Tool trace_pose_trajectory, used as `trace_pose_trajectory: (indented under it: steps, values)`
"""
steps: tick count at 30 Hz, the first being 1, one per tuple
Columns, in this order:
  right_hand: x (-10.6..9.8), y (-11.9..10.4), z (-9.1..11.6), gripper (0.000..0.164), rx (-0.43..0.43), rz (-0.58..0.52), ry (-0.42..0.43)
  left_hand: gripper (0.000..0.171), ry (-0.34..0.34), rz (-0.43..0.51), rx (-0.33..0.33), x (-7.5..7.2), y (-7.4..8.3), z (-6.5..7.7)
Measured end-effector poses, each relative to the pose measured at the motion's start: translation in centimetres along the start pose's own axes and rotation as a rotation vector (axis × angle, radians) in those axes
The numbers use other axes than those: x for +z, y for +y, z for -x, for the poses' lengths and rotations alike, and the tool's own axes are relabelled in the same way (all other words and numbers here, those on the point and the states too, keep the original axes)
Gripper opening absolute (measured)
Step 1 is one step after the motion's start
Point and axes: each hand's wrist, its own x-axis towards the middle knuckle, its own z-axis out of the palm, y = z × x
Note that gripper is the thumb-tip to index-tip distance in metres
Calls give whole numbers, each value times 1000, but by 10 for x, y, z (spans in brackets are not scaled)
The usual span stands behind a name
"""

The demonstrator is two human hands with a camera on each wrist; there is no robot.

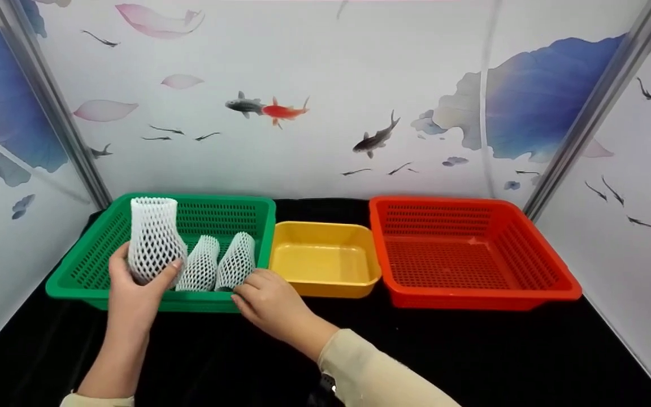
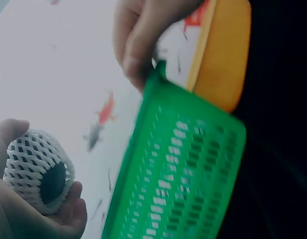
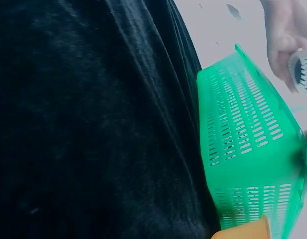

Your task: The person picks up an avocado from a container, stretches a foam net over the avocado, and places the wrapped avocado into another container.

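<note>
My left hand holds a white foam mesh sleeve upright over the left part of the green basket, thumb and fingers around its wider lower end. A dark round patch shows at that end in the left wrist view; whether it is an opening or something inside, I cannot tell. Two more foam mesh sleeves, a middle one and a right one, stand leaning inside the basket. My right hand grips the basket's front rim near its right corner, fingers over the rim and thumb outside.
A yellow bin stands between the green basket and a red basket. Black cloth covers the table. Printed white panels with metal posts enclose the back and sides.
</note>
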Motion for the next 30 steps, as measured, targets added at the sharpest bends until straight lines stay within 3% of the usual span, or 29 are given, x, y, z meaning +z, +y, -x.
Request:
trace_pose_trajectory:
  steps: [4,7,12,20,24,30]
  values:
    - [6,1,-9,20,7,5,4,91,128,-153,93,-11,-11,-14]
    - [10,2,-14,23,7,24,1,90,179,-195,137,-19,-16,-25]
    - [12,3,-21,33,13,79,-54,91,189,-273,111,-29,-23,-36]
    - [17,0,-31,47,142,105,-339,93,220,-356,19,-36,-40,-50]
    - [19,-2,-35,50,176,139,-365,89,217,-412,18,-40,-47,-55]
    - [23,-1,-36,48,185,126,-331,85,197,-583,42,-47,-52,-71]
